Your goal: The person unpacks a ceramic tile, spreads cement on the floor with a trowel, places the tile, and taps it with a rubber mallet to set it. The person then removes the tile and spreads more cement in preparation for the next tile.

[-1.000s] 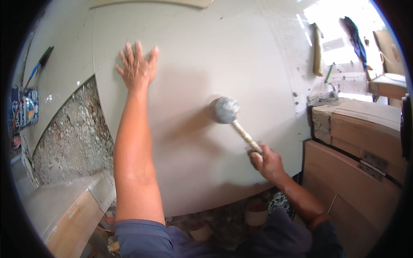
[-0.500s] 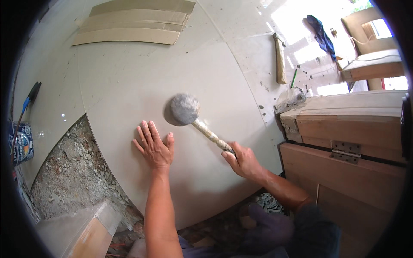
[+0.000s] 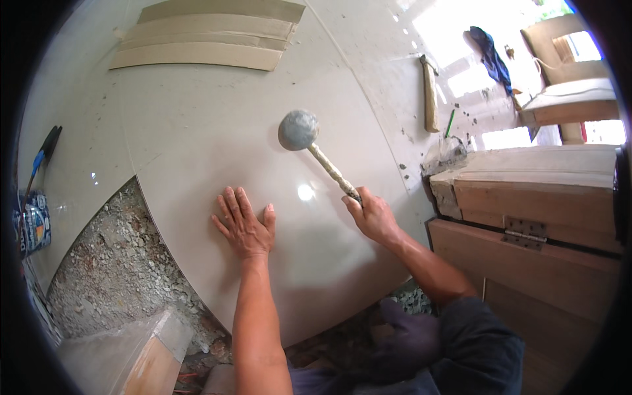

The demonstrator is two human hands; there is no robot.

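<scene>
A large pale floor tile (image 3: pixel 316 263) lies before me. My left hand (image 3: pixel 243 224) rests flat on it with the fingers spread and nothing in them. A rubber mallet with a round grey head (image 3: pixel 299 130) and a pale, worn handle is in my right hand (image 3: pixel 375 214). My fingers are wrapped round the dark lower end of the handle. The head is up and to the left of my right hand, over the tile. Whether it touches the surface I cannot tell.
Left of the tile is a bare patch of rubble (image 3: pixel 118 263). Flattened cardboard (image 3: pixel 207 36) lies at the far side. A hammer (image 3: pixel 429 95) and a green stick (image 3: pixel 450 123) lie at the right, near a wooden door frame with a hinge (image 3: pixel 525 232). A bucket (image 3: pixel 34 224) stands at left.
The mallet head has moved farther from me and slightly right, and my right hand has gone up with it. My left hand stays flat on the tile.
</scene>
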